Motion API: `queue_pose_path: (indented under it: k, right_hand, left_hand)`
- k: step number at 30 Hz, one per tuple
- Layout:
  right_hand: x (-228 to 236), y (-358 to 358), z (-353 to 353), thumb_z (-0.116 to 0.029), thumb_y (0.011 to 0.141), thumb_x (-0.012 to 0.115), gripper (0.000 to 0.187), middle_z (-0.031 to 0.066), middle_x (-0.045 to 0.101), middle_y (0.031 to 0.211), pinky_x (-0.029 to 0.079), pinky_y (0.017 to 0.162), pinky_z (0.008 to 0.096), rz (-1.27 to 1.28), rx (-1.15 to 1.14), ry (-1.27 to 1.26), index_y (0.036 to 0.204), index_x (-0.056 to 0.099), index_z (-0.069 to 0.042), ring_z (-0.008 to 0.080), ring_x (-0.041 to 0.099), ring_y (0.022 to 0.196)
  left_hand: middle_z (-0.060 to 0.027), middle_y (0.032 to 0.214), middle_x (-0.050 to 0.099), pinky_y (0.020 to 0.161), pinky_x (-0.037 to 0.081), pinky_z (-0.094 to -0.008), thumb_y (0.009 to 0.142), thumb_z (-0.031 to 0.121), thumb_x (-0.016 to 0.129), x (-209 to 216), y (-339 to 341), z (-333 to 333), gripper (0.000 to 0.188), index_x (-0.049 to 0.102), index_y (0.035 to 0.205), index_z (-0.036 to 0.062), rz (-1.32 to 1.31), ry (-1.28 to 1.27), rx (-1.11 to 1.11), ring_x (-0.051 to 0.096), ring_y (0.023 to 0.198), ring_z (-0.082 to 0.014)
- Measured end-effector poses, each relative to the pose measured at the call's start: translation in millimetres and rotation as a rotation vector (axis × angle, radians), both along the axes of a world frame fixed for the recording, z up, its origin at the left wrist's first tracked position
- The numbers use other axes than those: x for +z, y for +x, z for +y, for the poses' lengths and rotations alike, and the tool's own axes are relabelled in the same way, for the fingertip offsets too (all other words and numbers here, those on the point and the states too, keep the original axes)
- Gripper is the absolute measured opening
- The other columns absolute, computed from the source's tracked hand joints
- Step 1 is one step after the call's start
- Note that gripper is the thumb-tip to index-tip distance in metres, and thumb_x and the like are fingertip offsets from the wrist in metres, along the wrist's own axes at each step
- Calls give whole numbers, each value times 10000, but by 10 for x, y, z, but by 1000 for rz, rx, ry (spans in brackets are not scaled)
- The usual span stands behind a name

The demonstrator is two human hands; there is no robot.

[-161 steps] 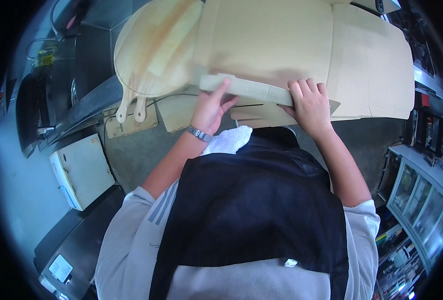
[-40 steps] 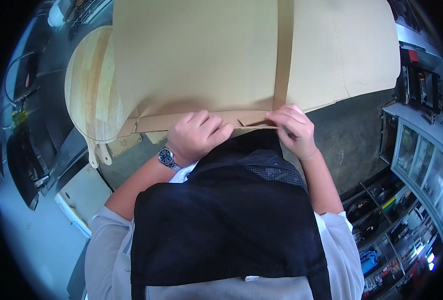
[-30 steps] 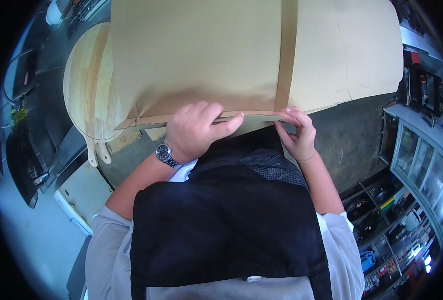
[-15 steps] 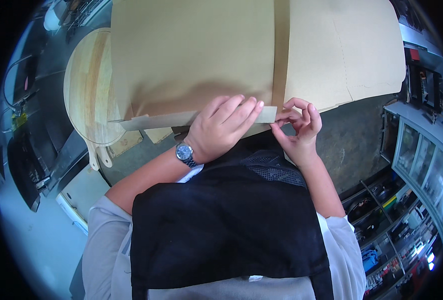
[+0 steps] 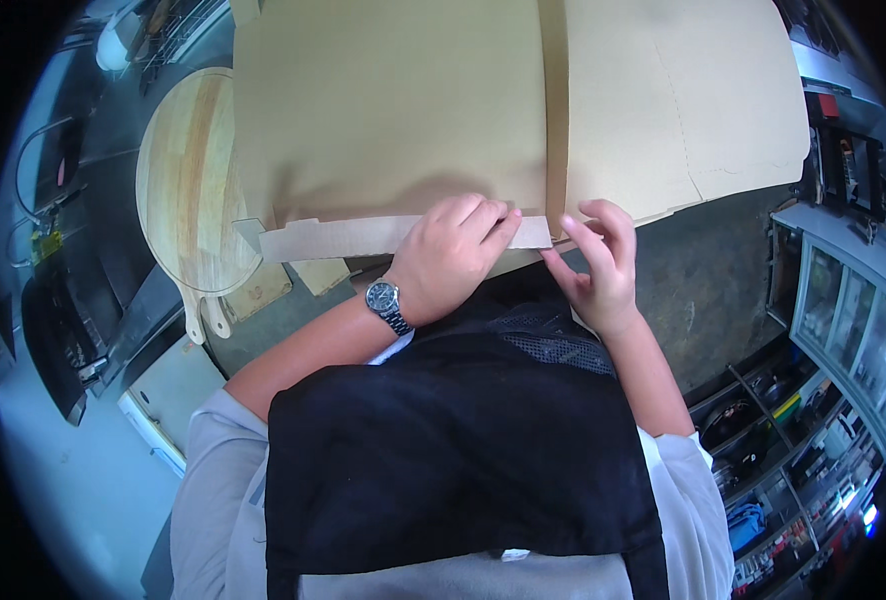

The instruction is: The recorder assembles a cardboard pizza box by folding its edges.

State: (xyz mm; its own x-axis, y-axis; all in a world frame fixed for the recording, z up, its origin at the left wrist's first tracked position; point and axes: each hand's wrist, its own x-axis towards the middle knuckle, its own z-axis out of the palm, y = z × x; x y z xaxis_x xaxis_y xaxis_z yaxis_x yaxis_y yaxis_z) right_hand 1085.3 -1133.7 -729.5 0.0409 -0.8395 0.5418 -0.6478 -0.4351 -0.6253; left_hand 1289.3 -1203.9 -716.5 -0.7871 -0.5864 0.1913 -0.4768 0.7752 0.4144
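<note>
A large unfolded brown cardboard box (image 5: 393, 110) lies in front of me, its lid panel (image 5: 653, 120) spread out to the right past an upright fold. Along the near edge, a narrow flap (image 5: 338, 238) is raised. My left hand (image 5: 455, 250), a watch on its wrist, is closed over this flap, fingertips bent past its top edge. At the flap's right end, my right hand (image 5: 603, 270) pinches the corner by a small tab, the thumb low and the forefinger bent above it. The tab is partly hidden by the fingers.
Round wooden boards with handles (image 5: 188, 180) lie left of the box, partly under it. Further left is a sink area with a faucet (image 5: 23, 190). A glass-fronted cabinet (image 5: 838, 310) and crowded shelves (image 5: 773, 470) stand at the right.
The near flap has tilted so that more of its face shows. My left hand's fingers have curled in more, and my right forefinger has shifted near the corner.
</note>
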Motion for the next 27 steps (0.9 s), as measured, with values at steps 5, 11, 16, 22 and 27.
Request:
queue_pose_path:
  k: [5,11,16,22,27]
  right_hand:
    - [17,-47,29,-3,730,771,382,136,603,1106,565,719,312,-31,-42,446,1091,653,-43,234,667,895]
    - [24,-24,10,-3,744,761,313,129,618,1029,568,709,315,-48,-22,463,1045,687,-43,232,672,814]
    - [24,17,16,-8,735,766,389,133,594,1054,565,753,342,58,18,455,1112,703,-82,249,662,860]
    - [73,-6,66,23,728,748,457,127,591,1088,555,789,361,100,-36,557,1160,702,-118,267,649,917]
    - [57,-68,83,64,721,741,486,128,592,1096,537,784,352,105,-66,537,1170,696,-117,265,635,921]
  left_hand:
    - [-44,992,629,801,500,-345,774,85,617,11,-15,-16,330,679,1095,38,10,14,-10,612,927,-209]
    - [-48,975,626,775,514,-348,752,63,660,-25,-22,-44,317,689,1068,45,94,18,18,611,913,-219]
    - [-47,944,620,748,520,-338,757,59,678,6,15,-26,283,692,1040,51,130,58,33,608,885,-221]
    - [-117,1154,580,928,432,-444,783,163,702,453,580,-139,453,608,1218,75,109,35,202,560,1069,-310]
    - [-98,1117,615,953,422,-392,903,57,563,296,1711,-164,233,597,1133,50,442,-56,1007,576,1047,-235]
